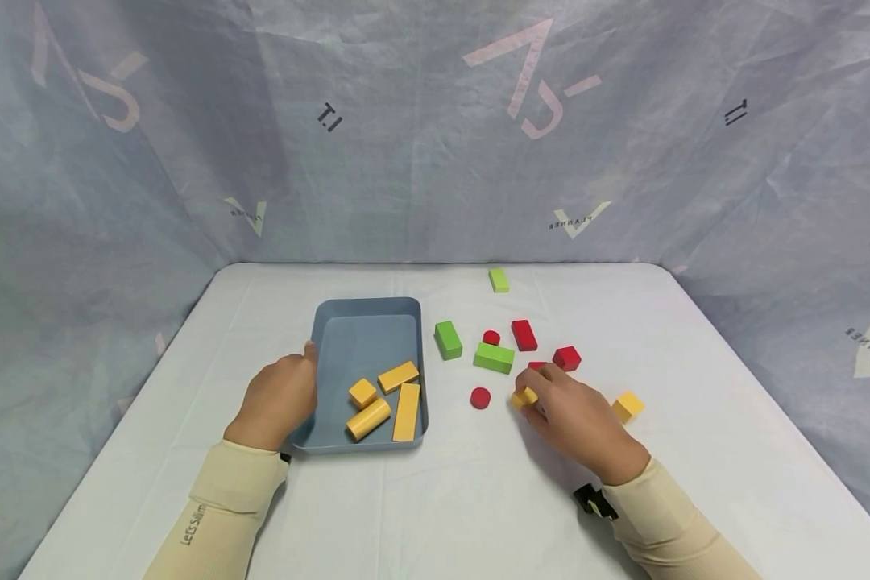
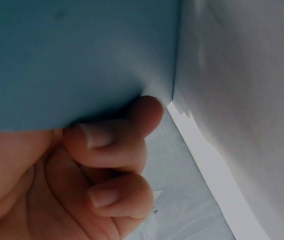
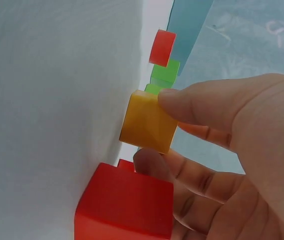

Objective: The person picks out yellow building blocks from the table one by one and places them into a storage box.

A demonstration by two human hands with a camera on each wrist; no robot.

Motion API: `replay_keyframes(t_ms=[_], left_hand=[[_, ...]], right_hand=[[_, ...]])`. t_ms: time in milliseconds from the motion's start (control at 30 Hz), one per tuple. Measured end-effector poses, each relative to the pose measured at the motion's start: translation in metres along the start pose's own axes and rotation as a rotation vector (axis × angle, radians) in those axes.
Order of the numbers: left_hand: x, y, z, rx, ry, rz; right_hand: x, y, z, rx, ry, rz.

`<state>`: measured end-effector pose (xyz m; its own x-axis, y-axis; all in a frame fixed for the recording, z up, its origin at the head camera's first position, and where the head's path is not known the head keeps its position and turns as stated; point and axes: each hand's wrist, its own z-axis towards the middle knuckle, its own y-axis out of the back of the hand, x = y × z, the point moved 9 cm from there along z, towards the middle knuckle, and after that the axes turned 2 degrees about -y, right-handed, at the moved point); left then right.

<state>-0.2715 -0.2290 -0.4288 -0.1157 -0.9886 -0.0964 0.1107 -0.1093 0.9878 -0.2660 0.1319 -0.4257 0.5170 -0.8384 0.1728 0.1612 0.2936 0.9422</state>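
Note:
In the head view, my left hand (image 1: 279, 399) is at the left side of a blue-grey tray (image 1: 366, 307). The left wrist view shows its curled fingers (image 2: 114, 197) against the tray's outer wall (image 2: 82, 55), with the thumb hidden there. Inside the tray lie a yellow cube (image 1: 363, 392), a yellow cylinder (image 1: 369, 419) and two yellow blocks. My right hand (image 1: 576, 415) pinches another yellow cube (image 3: 149, 122) between thumb and finger, close over the white table. Just beside it in the right wrist view is a red block (image 3: 127, 200).
Right of the tray lie green blocks (image 1: 494, 358), red discs (image 1: 481, 398), a red block (image 1: 524, 335) and a red cube (image 1: 567, 358). One yellow cube (image 1: 628, 407) sits right of my right hand. A light green block (image 1: 499, 280) is near the table's far edge, before a grey cloth (image 1: 406, 161).

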Motion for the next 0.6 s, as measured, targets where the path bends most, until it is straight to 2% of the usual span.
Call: replay_keyframes(t_ms=[333, 600], left_hand=[[0.001, -0.001, 0.000, 0.000, 0.000, 0.008], [0.000, -0.002, 0.001, -0.005, -0.007, 0.013]], right_hand=[[0.001, -0.008, 0.000, 0.056, -0.010, -0.059], [0.002, -0.013, -0.002, 0.086, 0.000, -0.052]])
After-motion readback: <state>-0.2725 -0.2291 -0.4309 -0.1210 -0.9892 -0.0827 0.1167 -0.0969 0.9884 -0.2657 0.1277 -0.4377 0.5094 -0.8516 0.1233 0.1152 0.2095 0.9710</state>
